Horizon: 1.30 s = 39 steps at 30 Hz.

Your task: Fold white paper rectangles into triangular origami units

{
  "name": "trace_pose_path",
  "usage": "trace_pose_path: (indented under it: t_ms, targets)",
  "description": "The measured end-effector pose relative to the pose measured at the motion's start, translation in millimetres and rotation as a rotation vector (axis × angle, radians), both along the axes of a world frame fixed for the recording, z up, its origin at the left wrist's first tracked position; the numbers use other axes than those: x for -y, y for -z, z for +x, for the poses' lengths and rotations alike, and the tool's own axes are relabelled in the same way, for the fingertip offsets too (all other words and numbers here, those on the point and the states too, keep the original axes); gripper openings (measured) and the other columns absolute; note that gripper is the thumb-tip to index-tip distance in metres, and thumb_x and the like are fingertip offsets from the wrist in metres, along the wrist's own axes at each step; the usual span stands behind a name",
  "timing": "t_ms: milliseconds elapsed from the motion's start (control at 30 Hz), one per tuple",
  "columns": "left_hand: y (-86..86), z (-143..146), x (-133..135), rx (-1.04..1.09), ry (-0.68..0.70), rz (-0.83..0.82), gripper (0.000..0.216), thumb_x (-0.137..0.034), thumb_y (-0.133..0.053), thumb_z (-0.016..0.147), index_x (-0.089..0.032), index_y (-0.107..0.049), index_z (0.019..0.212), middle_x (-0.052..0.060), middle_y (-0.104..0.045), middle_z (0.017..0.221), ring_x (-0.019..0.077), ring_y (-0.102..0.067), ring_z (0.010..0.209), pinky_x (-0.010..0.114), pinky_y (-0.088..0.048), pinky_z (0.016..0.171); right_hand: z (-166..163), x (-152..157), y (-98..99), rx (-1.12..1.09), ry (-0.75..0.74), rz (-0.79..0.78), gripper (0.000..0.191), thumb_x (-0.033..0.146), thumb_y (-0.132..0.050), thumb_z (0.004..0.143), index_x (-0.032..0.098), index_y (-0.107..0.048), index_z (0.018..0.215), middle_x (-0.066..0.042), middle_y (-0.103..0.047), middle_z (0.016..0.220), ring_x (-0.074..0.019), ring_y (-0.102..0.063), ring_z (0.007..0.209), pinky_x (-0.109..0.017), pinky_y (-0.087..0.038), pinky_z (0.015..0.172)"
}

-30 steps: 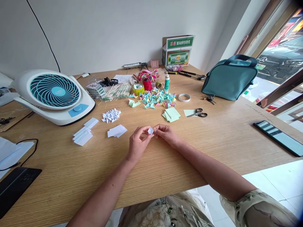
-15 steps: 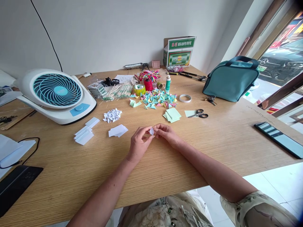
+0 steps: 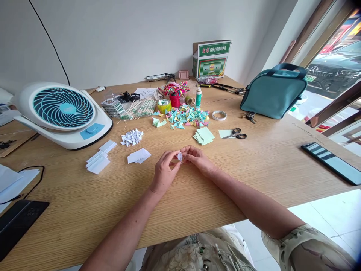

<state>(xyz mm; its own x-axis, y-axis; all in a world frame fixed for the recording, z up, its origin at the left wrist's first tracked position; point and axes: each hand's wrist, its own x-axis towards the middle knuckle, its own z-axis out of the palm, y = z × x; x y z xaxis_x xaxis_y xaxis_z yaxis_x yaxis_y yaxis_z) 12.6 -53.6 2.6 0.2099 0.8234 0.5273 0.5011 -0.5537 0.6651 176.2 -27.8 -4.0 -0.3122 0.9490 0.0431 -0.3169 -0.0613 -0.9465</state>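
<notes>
Between the fingertips of both hands is a small folded piece of white paper [image 3: 179, 156]. My left hand [image 3: 166, 170] pinches it from the left, thumb below and index finger above. My right hand [image 3: 197, 160] closes on its right edge, partly hiding it. To the left lie a few white paper slips [image 3: 138, 156], and behind them a heap of small folded white paper pieces [image 3: 132, 137]. More white slips [image 3: 97, 162] overlap farther left. Beyond the right hand sits a stack of pale green paper squares [image 3: 204, 136].
Black-handled scissors [image 3: 238, 133] lie on a green sheet, near a tape roll [image 3: 219, 115]. Coloured folded paper pieces [image 3: 183, 117] are heaped at the back. A white fan [image 3: 64, 116] stands left, a teal bag [image 3: 273, 92] right, and a phone [image 3: 329, 162] near the right edge.
The camera view has shifted slightly, so the table items sit a little differently in frame. Both hands keep their pinch on the white paper, with barely any visible movement.
</notes>
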Motion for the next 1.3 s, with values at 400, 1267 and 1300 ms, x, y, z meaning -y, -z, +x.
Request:
trace_pose_path:
  t_ms: [400,1267,1300]
  targets:
    - [-0.3,-1,0,-0.043,0.004,0.039,0.038,-0.009,-0.061,0.082,-0.023,-0.059,0.116,0.006,-0.062,0.105,0.0168,-0.063,0.094,0.025,-0.06,0.068,0,-1,4.1,-0.052,-0.004,-0.008,0.03,0.039,-0.077,0.071,0.018,-0.063,0.087,0.0,-0.067,0.08,-0.0123,-0.061,0.073,-0.026,-0.046,0.071]
    - [-5.3,0,4,-0.267,0.058,0.143,0.042,-0.009,-0.054,0.086,-0.025,-0.055,0.124,0.007,-0.061,0.108,0.0203,-0.06,0.104,0.037,-0.052,0.092,-3,-2,11.4,0.124,0.042,0.094,0.033,0.046,-0.074,0.069,0.017,-0.059,0.074,0.002,-0.06,0.068,-0.0102,-0.051,0.062,-0.024,-0.04,0.06]
    - [-5.1,0,4,-0.235,0.067,0.124,0.042,-0.01,-0.055,0.086,-0.025,-0.054,0.125,0.007,-0.061,0.109,0.0202,-0.06,0.104,0.036,-0.053,0.091,-3,-1,10.6,0.123,0.052,0.099,0.033,0.046,-0.074,0.07,0.017,-0.058,0.074,0.002,-0.059,0.067,-0.0102,-0.05,0.061,-0.024,-0.039,0.059]
